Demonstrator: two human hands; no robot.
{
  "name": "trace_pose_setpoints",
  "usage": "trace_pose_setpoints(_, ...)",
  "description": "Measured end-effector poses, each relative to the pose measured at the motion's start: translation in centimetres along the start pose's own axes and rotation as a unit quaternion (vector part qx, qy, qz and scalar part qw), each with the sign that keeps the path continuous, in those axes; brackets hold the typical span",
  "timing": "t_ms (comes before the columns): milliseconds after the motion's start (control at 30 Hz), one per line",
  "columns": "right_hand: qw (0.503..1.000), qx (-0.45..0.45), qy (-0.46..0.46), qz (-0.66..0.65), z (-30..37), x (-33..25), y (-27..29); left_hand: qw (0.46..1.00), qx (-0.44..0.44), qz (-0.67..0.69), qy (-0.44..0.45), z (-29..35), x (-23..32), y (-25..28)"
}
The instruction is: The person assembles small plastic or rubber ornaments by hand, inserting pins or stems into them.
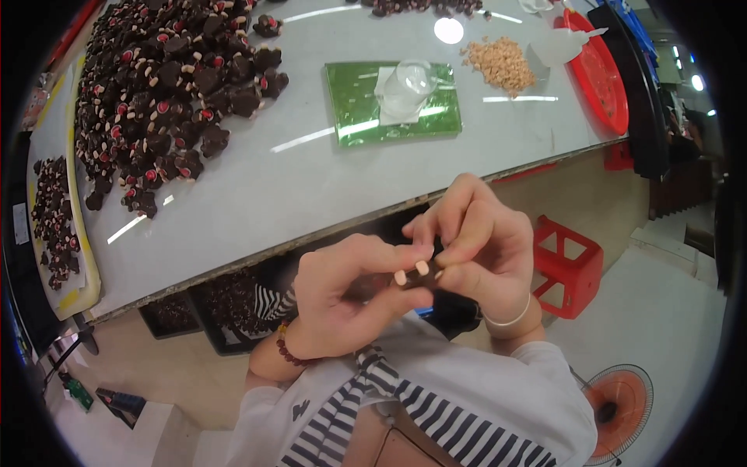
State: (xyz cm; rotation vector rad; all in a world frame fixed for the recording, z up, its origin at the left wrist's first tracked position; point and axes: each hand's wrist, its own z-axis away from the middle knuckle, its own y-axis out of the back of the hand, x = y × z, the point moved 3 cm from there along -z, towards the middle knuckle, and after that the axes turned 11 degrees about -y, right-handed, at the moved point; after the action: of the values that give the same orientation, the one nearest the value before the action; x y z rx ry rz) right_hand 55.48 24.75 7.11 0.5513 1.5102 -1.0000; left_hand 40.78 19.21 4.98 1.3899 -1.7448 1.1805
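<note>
While both hands meet near the middle of the frame, a small dark brown piece [422,279] sits between them, pale pegs [401,277] showing on its near edge. Left hand [346,292]: thumb and fingers closed on the piece from the left. Right hand [486,241]: fingertips pinched together at its right end; whether they grip the piece itself or another peg, cannot tell. Step in hand looks like fitting or pressing pegs into place; the next move would call for a steady left hold and a light, well-aimed right fingertip push. Beyond, on the grey table [288,198]: green pad [348,117] with a clear cup [412,82], upper centre; loose heap of pale bits [498,66], upper right, likely the peg supply; large pile of similar dark pieces [163,86], upper left.
</note>
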Motion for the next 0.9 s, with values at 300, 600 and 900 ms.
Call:
trace_pose_setpoints(300,0.777,0.214,0.205,0.555,-9.9,-7.3,9.1,0.942,0.028,0.305,0.141,1.2,-1.1,1.2)
trace_pose_setpoints(600,0.581,0.192,0.058,0.789,-15.1,-6.3,13.7,0.860,0.021,0.464,0.210,1.1,-0.1,1.6)
trace_pose_setpoints(900,0.876,-0.128,0.068,0.460,-3.6,-4.2,-2.3,0.985,0.027,-0.167,-0.035,-0.5,1.1,3.1)
